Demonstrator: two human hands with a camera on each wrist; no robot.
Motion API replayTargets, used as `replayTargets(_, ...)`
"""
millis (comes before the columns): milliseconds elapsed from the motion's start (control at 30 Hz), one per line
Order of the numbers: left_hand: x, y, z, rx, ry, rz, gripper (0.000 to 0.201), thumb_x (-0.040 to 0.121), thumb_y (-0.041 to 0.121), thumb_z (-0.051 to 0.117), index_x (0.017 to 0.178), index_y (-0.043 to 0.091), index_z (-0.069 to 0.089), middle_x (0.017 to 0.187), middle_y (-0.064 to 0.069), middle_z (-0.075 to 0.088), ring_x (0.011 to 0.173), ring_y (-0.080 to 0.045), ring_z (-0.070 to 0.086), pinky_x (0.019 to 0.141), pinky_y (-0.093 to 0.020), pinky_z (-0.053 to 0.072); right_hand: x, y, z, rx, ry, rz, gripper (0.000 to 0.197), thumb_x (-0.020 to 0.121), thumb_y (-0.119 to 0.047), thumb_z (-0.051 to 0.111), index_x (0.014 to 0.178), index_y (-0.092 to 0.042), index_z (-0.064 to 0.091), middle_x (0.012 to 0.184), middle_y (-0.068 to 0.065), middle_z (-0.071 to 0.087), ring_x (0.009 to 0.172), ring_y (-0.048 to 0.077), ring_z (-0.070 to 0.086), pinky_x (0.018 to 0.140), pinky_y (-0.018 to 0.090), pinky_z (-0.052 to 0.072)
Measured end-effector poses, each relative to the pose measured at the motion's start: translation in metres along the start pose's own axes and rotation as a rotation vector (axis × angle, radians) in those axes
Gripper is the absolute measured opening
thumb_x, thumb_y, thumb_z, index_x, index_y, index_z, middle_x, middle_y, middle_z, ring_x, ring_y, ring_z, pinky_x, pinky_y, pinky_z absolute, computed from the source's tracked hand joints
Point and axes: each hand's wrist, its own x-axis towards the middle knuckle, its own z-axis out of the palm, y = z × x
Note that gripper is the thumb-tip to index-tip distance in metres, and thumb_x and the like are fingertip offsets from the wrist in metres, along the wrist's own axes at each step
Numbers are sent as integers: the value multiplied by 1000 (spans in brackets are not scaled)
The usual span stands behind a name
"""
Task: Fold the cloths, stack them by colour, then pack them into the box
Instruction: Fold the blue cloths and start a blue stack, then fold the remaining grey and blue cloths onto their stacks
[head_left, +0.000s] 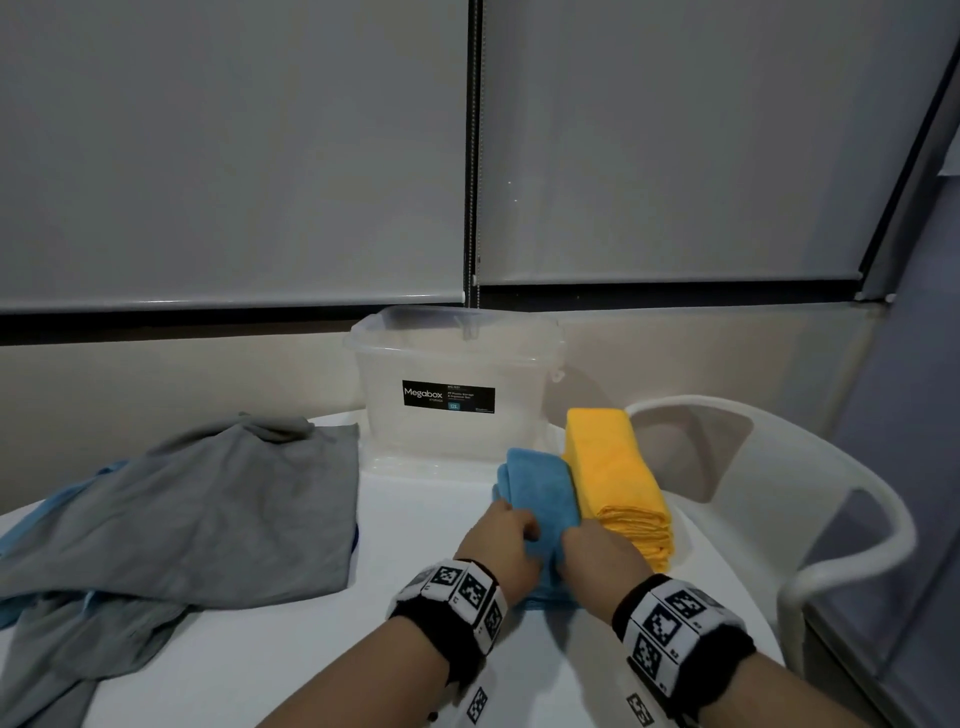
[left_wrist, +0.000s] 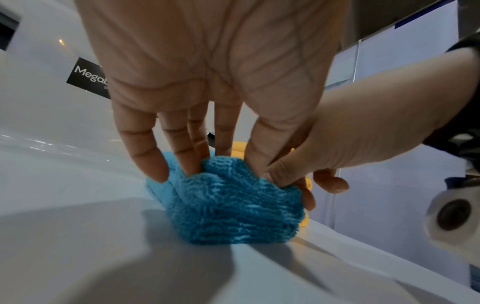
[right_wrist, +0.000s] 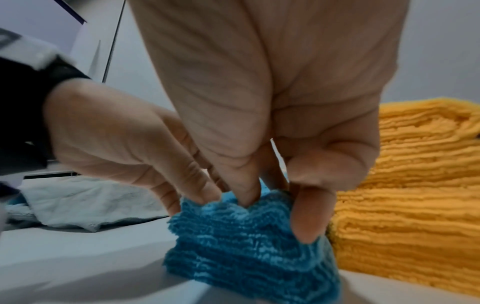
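A folded blue cloth (head_left: 540, 486) lies on the white table (head_left: 311, 649), touching the left side of a stack of folded yellow cloths (head_left: 618, 478). My left hand (head_left: 511, 530) and right hand (head_left: 582, 545) both grip its near end. In the left wrist view my left hand (left_wrist: 207, 170) digs its fingertips into the bunched blue cloth (left_wrist: 233, 209). The right wrist view shows my right hand (right_wrist: 275, 209) pinching the blue cloth (right_wrist: 246, 242) between thumb and fingers, next to the yellow stack (right_wrist: 415, 195). The clear plastic box (head_left: 395, 441) stands open behind them.
A heap of unfolded grey cloths (head_left: 208, 509) covers the table's left side, with light blue cloth (head_left: 31, 525) showing under it. A white plastic chair (head_left: 841, 499) stands to the right of the table. Wall and window blinds are close behind the box.
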Motion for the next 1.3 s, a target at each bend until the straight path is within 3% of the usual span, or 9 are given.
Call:
replayTargets(233,-7,0,-7,73,-147,-37,23,83,20,62,100,5,68,96,-7,58,88,-21,57,86,-33,50,4,-5,-8,-108,-153,-23,22,97,-11,41,108,-7,59,120,13,60,110,28,59,84,31,46)
replayTargets(400,-25,-28,-24,33,-197,-51,26,87,24,62,110,14,69,115,-5,65,105,-20,62,91,-28,49,-3,-16,-13,-232,-126,-38,28,96,-6,38,116,-9,57,124,11,59,115,26,58,89,31,47)
replayTargets(533,-52,-67,-54,101,-174,-58,34,90,34,60,120,20,63,129,1,55,116,-14,55,96,-23,40,-13,-38,-28,-304,-9,-51,12,95,-13,42,93,-21,51,101,0,58,110,22,60,72,30,42)
replayTargets(667,-80,-112,-93,303,-20,-139,27,88,36,57,113,28,65,127,6,57,117,-16,54,100,-31,42,-6,-89,-32,-159,104,-227,16,94,-14,42,108,-18,49,112,6,55,102,26,59,50,29,26)
replayTargets(833,-108,-169,-133,461,50,-363,30,88,31,52,117,31,60,143,11,36,135,-16,29,109,-43,26,8,-162,-9,46,-115,-504,29,95,-18,43,116,-14,61,128,8,47,119,29,47,96,38,42)
replayTargets(1000,-124,-207,-150,575,-150,-484,53,90,28,51,141,19,40,154,6,21,146,-19,11,114,-57,12,14,-219,8,-35,-290,-583,19,86,-6,44,82,-21,55,109,6,36,111,32,42,79,35,29)
replayTargets(1100,-130,-218,-152,612,-292,-463,28,82,26,60,110,31,62,154,8,21,143,-17,21,112,-58,11,17,-235,7,-93,-319,-529,25,87,-4,42,107,-11,56,114,11,42,120,35,44,87,40,35)
replayTargets(1167,-133,-224,-154,578,-299,-439,14,82,24,57,93,33,57,153,7,23,138,-18,30,112,-58,12,18,-241,1,-138,-278,-495,33,92,-6,39,121,-7,54,127,15,50,121,37,48,97,40,37)
replayTargets(1300,-141,-235,-158,537,-224,-446,29,89,27,48,117,32,55,140,6,34,131,-19,36,109,-58,21,23,-243,-30,71,-7,-458,26,92,-14,42,104,-12,64,109,11,66,101,33,59,84,33,38)
